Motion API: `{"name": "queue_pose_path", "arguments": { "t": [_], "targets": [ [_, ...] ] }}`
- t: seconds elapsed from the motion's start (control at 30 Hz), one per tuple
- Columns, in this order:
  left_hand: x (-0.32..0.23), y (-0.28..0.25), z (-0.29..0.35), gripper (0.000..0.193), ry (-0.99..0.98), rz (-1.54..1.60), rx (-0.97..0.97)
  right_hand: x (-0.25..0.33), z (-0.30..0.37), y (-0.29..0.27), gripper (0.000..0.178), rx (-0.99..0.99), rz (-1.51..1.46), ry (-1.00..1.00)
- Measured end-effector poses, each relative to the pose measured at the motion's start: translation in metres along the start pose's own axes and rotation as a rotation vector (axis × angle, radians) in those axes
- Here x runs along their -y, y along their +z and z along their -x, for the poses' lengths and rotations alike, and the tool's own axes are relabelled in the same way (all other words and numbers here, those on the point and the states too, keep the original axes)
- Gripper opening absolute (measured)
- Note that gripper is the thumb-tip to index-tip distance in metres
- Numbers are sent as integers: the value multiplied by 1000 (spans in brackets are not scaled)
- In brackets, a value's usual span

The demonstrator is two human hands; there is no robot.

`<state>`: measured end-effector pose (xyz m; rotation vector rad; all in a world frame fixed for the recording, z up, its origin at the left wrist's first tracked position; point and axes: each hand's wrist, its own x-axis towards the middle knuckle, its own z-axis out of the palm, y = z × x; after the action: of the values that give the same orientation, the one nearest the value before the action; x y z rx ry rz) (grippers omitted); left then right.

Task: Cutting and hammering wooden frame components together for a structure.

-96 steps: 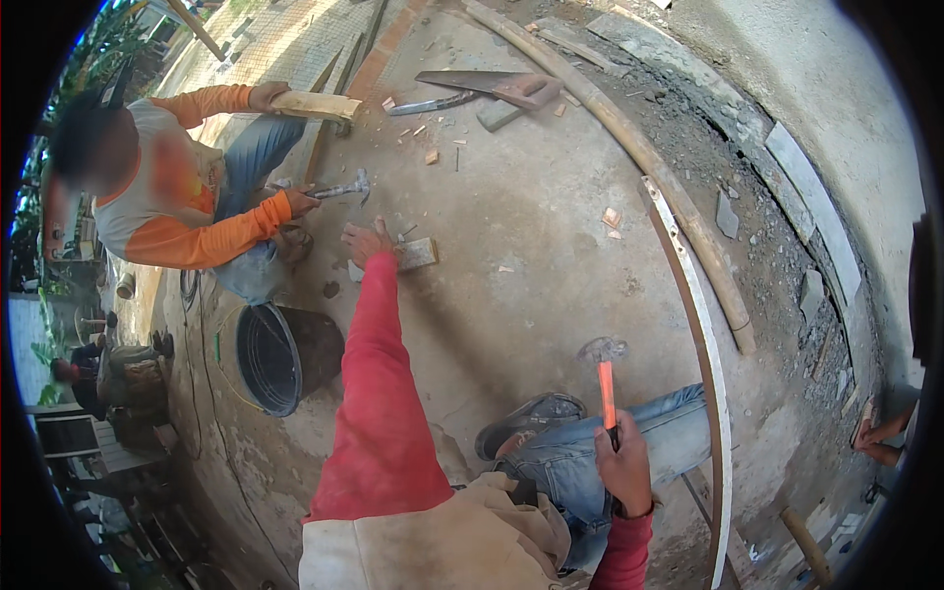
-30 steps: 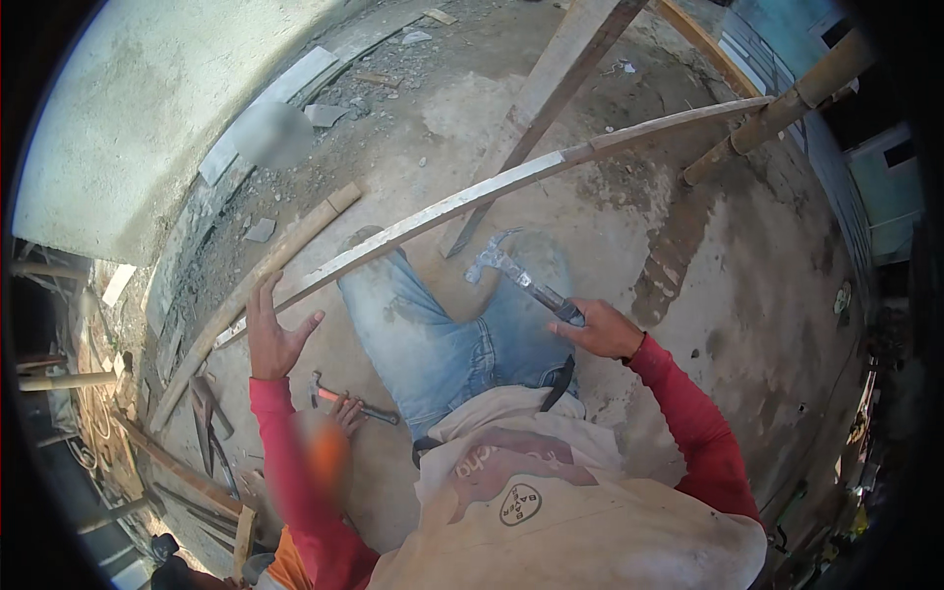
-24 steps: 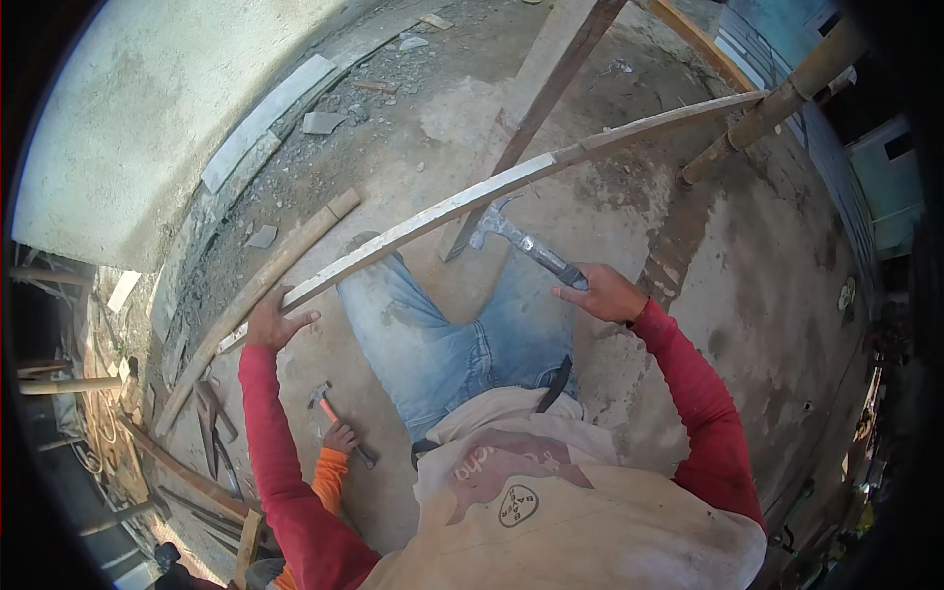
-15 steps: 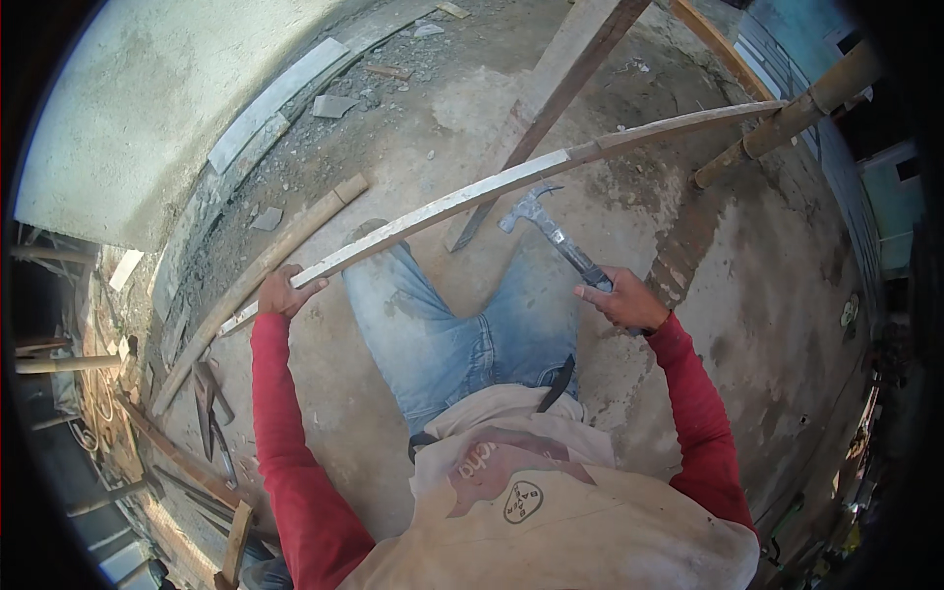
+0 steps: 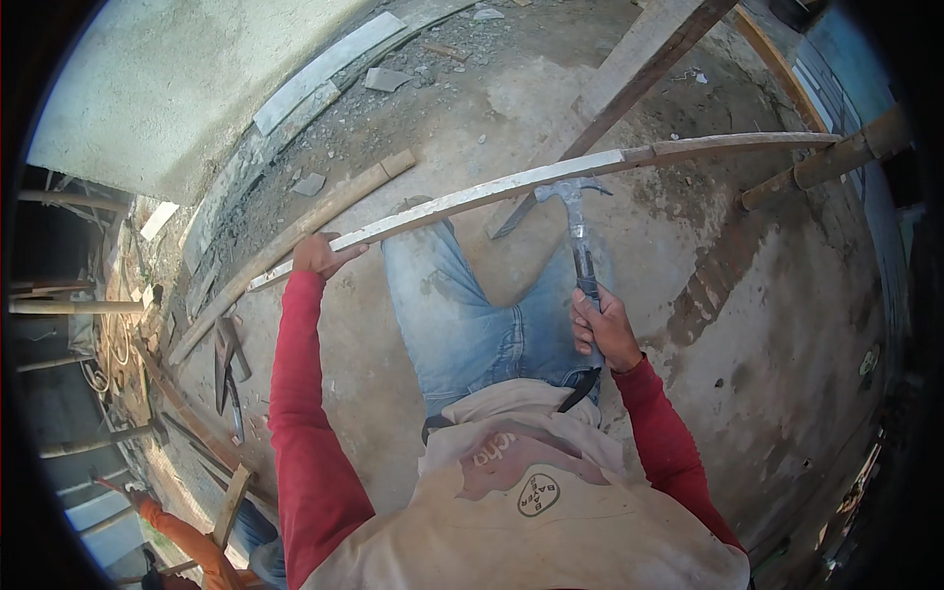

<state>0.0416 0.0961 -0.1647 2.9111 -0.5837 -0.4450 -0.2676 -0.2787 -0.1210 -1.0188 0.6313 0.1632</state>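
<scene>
A dusty concrete floor (image 5: 767,324) strewn with timber lies below. A long pale plank (image 5: 511,187) crosses above the person's knees. The left hand (image 5: 320,254) wraps its fingers around the plank's near end; the right hand (image 5: 602,329) grips a claw hammer (image 5: 578,231), its head touching the plank's middle.

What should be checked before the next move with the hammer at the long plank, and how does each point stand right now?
1. Right hand wrapped around the hammer handle: ok.
2. Hammer head at the long plank edge: ok, it overlaps the edge; contact itself cannot be told.
3. Left hand steadying the plank's near end: ok, fingers over it.
4. Left hand apart from the hammer head: ok, well along the plank.
5. Nail at the hammer head: cannot tell, too small to see.
6. Co-worker's orange sleeve away from the swing: ok, at the lower left edge.
</scene>
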Motion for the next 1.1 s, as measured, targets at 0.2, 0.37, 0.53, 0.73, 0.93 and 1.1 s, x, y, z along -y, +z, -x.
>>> {"name": "queue_pose_path", "arguments": {
  "t": [0.2,0.37,0.53,0.73,0.93,1.1],
  "targets": [
    [33,11,-2,70,77,72,-73,20,8,-24,21,107,186,77],
    [31,29,-4,69,43,-114,-239,30,17,-33,26,118,377,133],
    [29,20,-3,71,-20,-63,-113,5,7,17,29,-123,210,137],
    [25,12,-1,71,6,-78,-131,17,15,5,27,48,142,160],
    [-25,31,16,68,68,-88,-143,-25,-23,78,23,78,-193,230],
    [-16,24,19,71,63,-39,-172,15,-19,33,23,10,-72,230]
  ]
}}
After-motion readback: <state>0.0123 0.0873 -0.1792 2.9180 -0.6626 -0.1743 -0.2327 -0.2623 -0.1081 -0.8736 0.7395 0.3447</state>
